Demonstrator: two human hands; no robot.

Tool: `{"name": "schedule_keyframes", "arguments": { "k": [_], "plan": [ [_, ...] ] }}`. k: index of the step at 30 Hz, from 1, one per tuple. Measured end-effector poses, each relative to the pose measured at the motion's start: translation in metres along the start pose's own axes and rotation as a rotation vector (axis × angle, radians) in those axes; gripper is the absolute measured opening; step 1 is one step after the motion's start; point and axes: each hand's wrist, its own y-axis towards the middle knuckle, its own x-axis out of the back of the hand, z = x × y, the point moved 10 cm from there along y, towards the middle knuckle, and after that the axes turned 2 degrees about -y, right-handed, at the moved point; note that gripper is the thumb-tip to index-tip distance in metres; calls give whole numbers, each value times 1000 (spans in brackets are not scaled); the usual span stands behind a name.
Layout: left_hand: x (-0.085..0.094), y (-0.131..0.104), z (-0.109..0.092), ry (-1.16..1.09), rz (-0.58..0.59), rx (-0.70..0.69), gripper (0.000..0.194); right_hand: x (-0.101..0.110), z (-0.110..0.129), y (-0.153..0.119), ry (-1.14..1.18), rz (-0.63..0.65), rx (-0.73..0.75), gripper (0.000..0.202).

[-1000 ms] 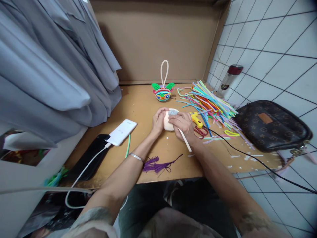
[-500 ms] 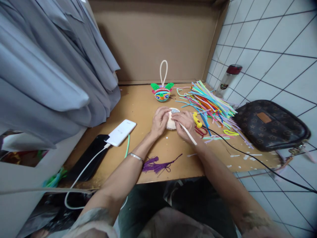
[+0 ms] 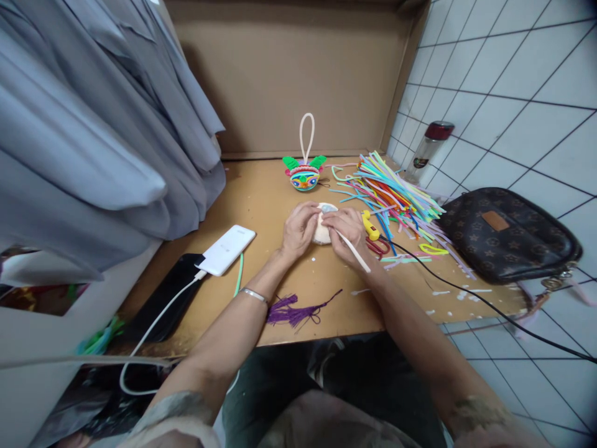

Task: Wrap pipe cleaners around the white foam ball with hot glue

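Between my hands is a round cream-coloured piece (image 3: pixel 323 234) with a pale grey-blue patch at its top. My left hand (image 3: pixel 298 229) grips its left side, fingers curled over the edge. From the right, my right hand (image 3: pixel 346 231) presses its fingertips on the piece and a cream pipe cleaner (image 3: pixel 354 251), whose loose end sticks out toward my right wrist. Behind them stands a colourful animal-head ornament (image 3: pixel 305 177) with green ears and a white loop (image 3: pixel 306 134). Nearer to me lies a purple tassel (image 3: pixel 293 313).
Right of my hands lie a yellow corded tool (image 3: pixel 370 228), red-handled scissors (image 3: pixel 379 248) and many coloured pipe cleaners (image 3: pixel 396 193). A brown handbag (image 3: pixel 513 239) and a bottle (image 3: pixel 428 149) stand farther right. At left are a white power bank (image 3: pixel 228 250), a black phone-like slab (image 3: pixel 172 298) and grey cloth (image 3: pixel 107 124).
The view has shifted very slightly. Both hands stay on the round piece in nearly the same pose, with only slight finger movement.
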Motion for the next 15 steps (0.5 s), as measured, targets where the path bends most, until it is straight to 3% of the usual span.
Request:
{"name": "schedule_keyframes", "arguments": {
  "k": [7, 15],
  "plan": [
    [-7, -2, -3, 78, 104, -64, 30, 1, -3, 0, -1, -11, -14, 24],
    [-25, -6, 0, 200, 261, -95, 52, 3, -7, -1, 32, -27, -20, 24]
  ]
}}
